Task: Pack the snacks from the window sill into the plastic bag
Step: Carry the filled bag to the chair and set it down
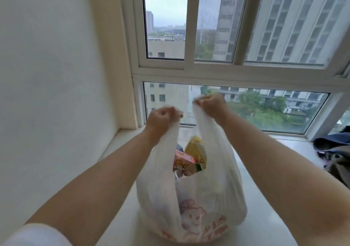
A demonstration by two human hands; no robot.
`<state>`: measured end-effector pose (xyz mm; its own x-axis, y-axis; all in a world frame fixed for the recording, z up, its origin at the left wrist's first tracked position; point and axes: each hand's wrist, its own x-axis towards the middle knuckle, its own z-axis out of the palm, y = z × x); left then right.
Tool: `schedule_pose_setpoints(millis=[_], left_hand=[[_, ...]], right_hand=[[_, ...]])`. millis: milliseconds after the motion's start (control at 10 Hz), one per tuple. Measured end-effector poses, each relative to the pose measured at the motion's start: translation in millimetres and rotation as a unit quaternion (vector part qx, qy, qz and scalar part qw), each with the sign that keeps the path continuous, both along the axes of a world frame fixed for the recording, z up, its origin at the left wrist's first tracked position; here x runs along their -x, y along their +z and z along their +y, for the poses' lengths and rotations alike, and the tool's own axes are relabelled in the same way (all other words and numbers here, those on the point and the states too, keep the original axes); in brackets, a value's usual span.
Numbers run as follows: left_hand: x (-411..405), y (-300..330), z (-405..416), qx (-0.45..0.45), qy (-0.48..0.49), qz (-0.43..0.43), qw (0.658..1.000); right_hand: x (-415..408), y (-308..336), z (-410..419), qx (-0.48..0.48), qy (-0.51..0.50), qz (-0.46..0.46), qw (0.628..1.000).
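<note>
A white plastic bag (pixel 198 204) with a pink cartoon print stands full on the white window sill (pixel 269 185). My left hand (pixel 162 118) grips its left handle and my right hand (pixel 212 104) grips its right handle, both pulled up and slightly apart. Through the mouth between the handles I see a pink snack box (pixel 182 161) and a yellow snack packet (pixel 197 152) standing inside. Other contents show only as dim shapes through the plastic.
A white wall (pixel 56 75) closes the left side. The window frame (pixel 227 75) runs across behind the bag. A heap of dark clothing or bags (pixel 333 151) lies on the sill at the far right.
</note>
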<state>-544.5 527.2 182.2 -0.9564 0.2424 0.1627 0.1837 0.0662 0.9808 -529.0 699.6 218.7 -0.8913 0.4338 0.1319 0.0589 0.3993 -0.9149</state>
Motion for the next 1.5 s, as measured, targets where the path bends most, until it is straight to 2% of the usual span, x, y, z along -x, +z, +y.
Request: schedule_pose_setpoints(millis=[100, 200, 300, 400, 600, 700, 800, 900, 1000, 1100, 1300, 1400, 1500], left_hand=[[3, -11, -10, -0.026, -0.002, -0.004, 1.0], [19, -14, -36, -0.056, 0.092, -0.055, 0.993], [19, -16, -34, -0.031, 0.102, -0.081, 0.991], [8, -7, -14, 0.031, 0.095, -0.059, 0.993], [-11, -10, -23, 0.03, 0.182, -0.061, 0.981], [-27, -6, -25, 0.005, 0.151, -0.071, 0.986], [-45, -1, -37, -0.052, 0.164, -0.094, 0.981], [-61, 1, -41, -0.038, 0.151, -0.093, 0.983], [-71, -2, -39, -0.025, 0.162, -0.096, 0.982], [-88, -8, -33, -0.004, 0.175, -0.074, 0.982], [-116, 1, -21, 0.009, 0.22, -0.029, 0.975], [-121, 6, -30, -0.029, 0.265, -0.014, 0.964], [-126, 6, -42, -0.023, 0.281, 0.019, 0.959]], right_hand=[[-31, -34, 20, 0.068, -0.021, -0.075, 0.995], [-35, -45, 63, 0.143, -0.222, -0.07, 0.962], [-46, -30, 66, 0.045, -0.301, -0.097, 0.948], [-55, -14, 52, 0.023, -0.092, -0.155, 0.983], [-63, -14, 38, -0.067, -0.092, -0.098, 0.989], [-65, -7, 31, -0.045, -0.072, -0.124, 0.989], [-67, -3, 26, 0.07, -0.05, -0.148, 0.985], [-75, -5, 20, 0.101, 0.02, -0.2, 0.975], [-84, -6, 15, 0.064, 0.084, -0.264, 0.959], [-93, -4, 7, 0.034, 0.099, -0.267, 0.958], [-99, 9, 11, 0.154, 0.067, -0.125, 0.978], [-104, 14, 15, 0.199, 0.064, -0.091, 0.974], [-102, 12, 14, 0.222, 0.078, -0.08, 0.969]])
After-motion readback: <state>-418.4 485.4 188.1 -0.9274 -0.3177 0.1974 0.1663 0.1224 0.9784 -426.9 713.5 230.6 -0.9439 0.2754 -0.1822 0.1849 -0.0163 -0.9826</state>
